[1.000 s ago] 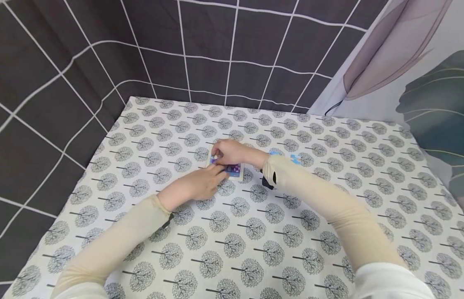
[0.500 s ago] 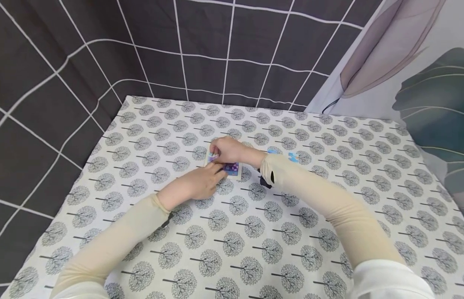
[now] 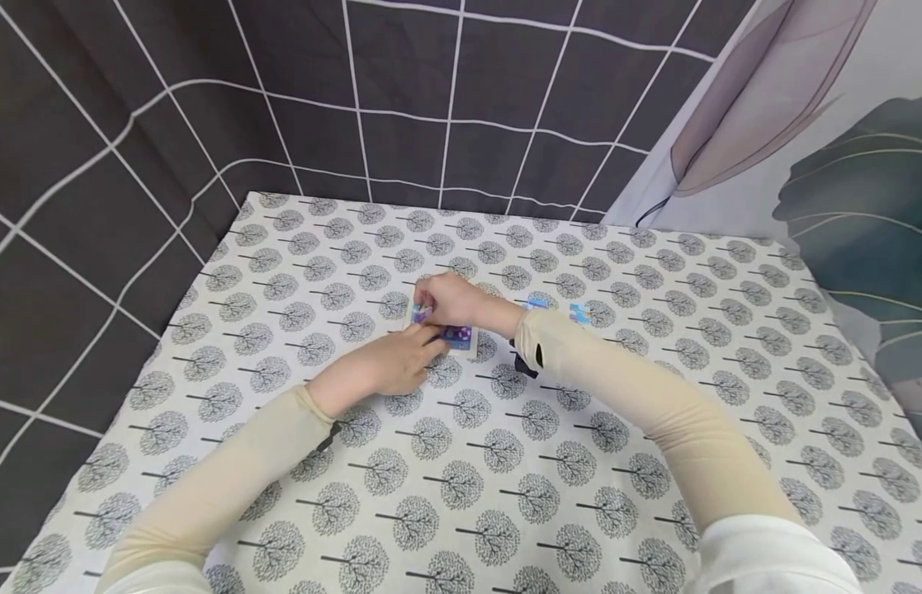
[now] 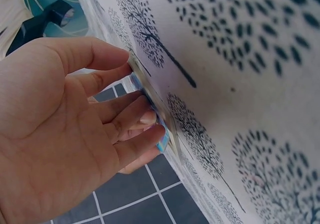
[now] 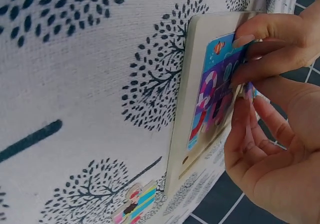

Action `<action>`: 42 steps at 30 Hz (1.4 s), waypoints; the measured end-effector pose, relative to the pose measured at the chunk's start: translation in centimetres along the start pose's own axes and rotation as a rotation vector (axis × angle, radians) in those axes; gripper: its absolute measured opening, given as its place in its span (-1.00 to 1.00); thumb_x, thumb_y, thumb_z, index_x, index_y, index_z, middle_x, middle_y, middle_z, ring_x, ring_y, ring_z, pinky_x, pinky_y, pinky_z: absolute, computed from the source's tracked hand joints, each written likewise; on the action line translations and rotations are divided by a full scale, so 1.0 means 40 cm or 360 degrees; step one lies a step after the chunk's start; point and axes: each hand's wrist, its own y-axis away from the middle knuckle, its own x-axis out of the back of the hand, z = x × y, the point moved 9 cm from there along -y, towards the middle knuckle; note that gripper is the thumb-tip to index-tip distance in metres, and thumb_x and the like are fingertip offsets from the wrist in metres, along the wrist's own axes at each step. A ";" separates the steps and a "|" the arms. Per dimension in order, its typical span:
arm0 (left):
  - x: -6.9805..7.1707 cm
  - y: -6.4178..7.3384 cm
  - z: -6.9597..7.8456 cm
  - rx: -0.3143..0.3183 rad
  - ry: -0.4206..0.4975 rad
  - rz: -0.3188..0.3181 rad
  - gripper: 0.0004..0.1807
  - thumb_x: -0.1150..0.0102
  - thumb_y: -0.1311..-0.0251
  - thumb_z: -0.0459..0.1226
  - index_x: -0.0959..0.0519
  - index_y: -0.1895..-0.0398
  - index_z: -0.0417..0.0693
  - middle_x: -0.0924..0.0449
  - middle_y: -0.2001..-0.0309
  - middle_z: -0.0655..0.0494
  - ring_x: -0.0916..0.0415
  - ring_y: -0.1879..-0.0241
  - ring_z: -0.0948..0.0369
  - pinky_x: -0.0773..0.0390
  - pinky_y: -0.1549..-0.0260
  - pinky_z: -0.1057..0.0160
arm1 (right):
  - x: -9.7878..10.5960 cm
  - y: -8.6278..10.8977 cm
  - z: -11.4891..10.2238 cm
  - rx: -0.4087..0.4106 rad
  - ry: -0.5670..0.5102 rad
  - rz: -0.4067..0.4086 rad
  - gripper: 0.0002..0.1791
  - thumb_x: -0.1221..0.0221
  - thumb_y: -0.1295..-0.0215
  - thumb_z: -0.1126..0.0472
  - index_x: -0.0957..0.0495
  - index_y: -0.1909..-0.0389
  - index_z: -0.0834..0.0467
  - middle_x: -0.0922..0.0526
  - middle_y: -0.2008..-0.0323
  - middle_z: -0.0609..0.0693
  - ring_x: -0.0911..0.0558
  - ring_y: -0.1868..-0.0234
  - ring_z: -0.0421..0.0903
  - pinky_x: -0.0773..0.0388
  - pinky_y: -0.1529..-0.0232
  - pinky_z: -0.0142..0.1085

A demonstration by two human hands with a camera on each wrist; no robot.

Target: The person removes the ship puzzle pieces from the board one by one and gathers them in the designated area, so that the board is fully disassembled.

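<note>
A jigsaw puzzle board [image 3: 461, 337] with a pale frame and a blue and purple picture lies on the cloth, partly covered by both hands. My right hand [image 3: 453, 299] reaches across its far side and pinches a small puzzle piece [image 5: 249, 90] between thumb and fingers, against the picture. Most of that piece is hidden. From the near left, my left hand [image 3: 390, 363] touches the board with its fingers nearly straight. In the left wrist view, the left thumb [image 4: 112, 56] meets the board's edge while the other fingers reach over the picture.
Loose puzzle pieces [image 3: 579, 313] lie right of the board, partly behind the right forearm; a striped puzzle piece [image 5: 137, 201] shows in the right wrist view. A tree-print cloth [image 3: 461, 487] covers the table. Dark checked curtain [image 3: 401, 91] hangs behind and at left.
The head view has shifted slightly. Both hands stay together over the board, with only small finger movements of the right hand at its upper left part.
</note>
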 end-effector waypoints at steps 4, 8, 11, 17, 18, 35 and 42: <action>-0.001 0.001 -0.004 0.0002 0.0016 -0.0001 -0.46 0.03 -0.20 -0.35 -0.26 -0.30 -0.23 -0.03 -0.39 -0.24 0.03 -0.39 -0.10 -0.14 -0.33 -0.05 | -0.001 -0.006 0.006 -0.0007 -0.0020 -0.0020 -0.72 -0.33 -0.01 0.26 -0.61 0.22 0.25 -0.68 0.33 0.06 -0.61 0.33 -0.12 -0.57 0.27 -0.46; -0.001 0.003 -0.004 -0.0001 0.0022 -0.0003 -0.44 0.03 -0.21 -0.35 -0.25 -0.31 -0.23 -0.04 -0.39 -0.24 0.03 -0.39 -0.11 -0.12 -0.34 -0.05 | -0.002 -0.011 0.008 -0.0003 -0.0013 -0.0066 -0.69 -0.34 0.01 0.25 -0.63 0.20 0.27 -0.69 0.31 0.08 -0.63 0.30 -0.11 -0.58 0.25 -0.47; 0.001 0.004 -0.003 -0.0007 0.0026 -0.0004 -0.44 0.03 -0.21 -0.35 -0.25 -0.31 -0.23 -0.05 -0.39 -0.24 0.03 -0.39 -0.11 -0.11 -0.34 -0.05 | 0.000 -0.012 0.006 0.0019 0.0001 -0.0094 -0.70 -0.34 0.01 0.25 -0.64 0.21 0.27 -0.70 0.30 0.07 -0.64 0.28 -0.11 -0.58 0.22 -0.47; -0.001 0.003 0.000 -0.0009 0.0027 -0.0005 -0.46 0.05 -0.21 -0.36 -0.26 -0.30 -0.21 -0.06 -0.38 -0.23 0.03 -0.39 -0.10 -0.12 -0.34 -0.05 | 0.005 -0.010 -0.005 0.0104 0.0029 -0.0109 -0.69 -0.34 0.02 0.24 -0.65 0.21 0.27 -0.71 0.29 0.08 -0.66 0.28 -0.12 -0.59 0.19 -0.47; -0.001 0.003 0.001 -0.0008 0.0026 -0.0002 -0.46 0.05 -0.21 -0.36 -0.26 -0.30 -0.21 -0.06 -0.39 -0.22 0.03 -0.39 -0.10 -0.12 -0.34 -0.05 | 0.006 -0.009 -0.006 0.0122 0.0041 -0.0103 -0.69 -0.34 0.02 0.24 -0.65 0.21 0.27 -0.71 0.28 0.08 -0.66 0.28 -0.12 -0.59 0.19 -0.47; 0.005 0.003 -0.012 0.0022 0.0139 -0.0076 -0.47 0.11 -0.25 -0.37 -0.27 -0.33 -0.12 -0.11 -0.39 -0.14 -0.10 -0.35 -0.06 -0.18 -0.33 -0.02 | 0.041 0.040 -0.007 0.0310 0.0203 0.0048 -0.60 -0.33 -0.01 0.20 -0.60 0.12 0.32 -0.66 0.17 0.16 -0.62 0.25 -0.09 -0.59 0.26 -0.49; 0.002 0.006 -0.018 0.0044 0.0188 -0.0147 -0.44 0.13 -0.30 -0.33 -0.19 -0.39 -0.08 0.03 -0.44 -0.12 0.03 -0.39 -0.11 -0.02 -0.37 -0.06 | 0.057 0.083 0.013 0.0354 0.0165 0.0111 -0.63 -0.34 0.00 0.23 -0.61 0.15 0.32 -0.65 0.26 0.11 -0.58 0.34 -0.12 -0.57 0.31 -0.50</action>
